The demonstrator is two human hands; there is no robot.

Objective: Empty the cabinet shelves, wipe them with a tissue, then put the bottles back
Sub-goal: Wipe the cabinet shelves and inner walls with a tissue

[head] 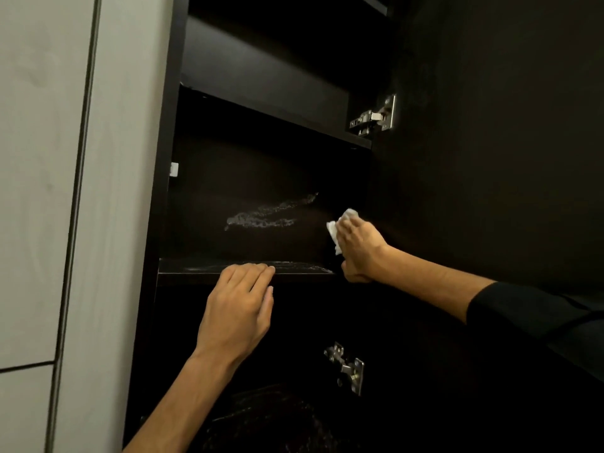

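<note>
**Wiping the shelf: work the tissue back toward the streaks**

Pressing the white tissue (340, 228) against the dark inner wall at the right end of the shelf (248, 273), the right hand (359, 250) grips it with curled fingers, so only the crumpled edges show at about ten and twelve o'clock of the knuckles. That puts the tissue at roughly three o'clock of the cabinet opening, just above the shelf's right end.

At nine o'clock from the tissue, pale streaks (268, 214) run across the back panel, and a thinner smear lies along the shelf's front edge. These look like residue not yet cleared, so the wipe seems only partly done. A good next pass would probably carry the tissue leftward over the streaks in overlapping strokes, then along the front edge, folding to a clean face if it loads up. Firm, flat pressure should do better than a bunched wad, which may just drag the marks about.

The left hand (238, 308) rests on the shelf's front lip at six o'clock, fingers nearly straight and holding nothing; it seems to be steadying the person.

No bottles show on the shelves in view, so the emptying looks finished here. A hinge (376, 117) sits at one o'clock on the open door (490, 125), another (348, 367) at five o'clock; knuckles should keep off both. A pale panel (49, 191) flanks the cabinet at nine o'clock.
</note>
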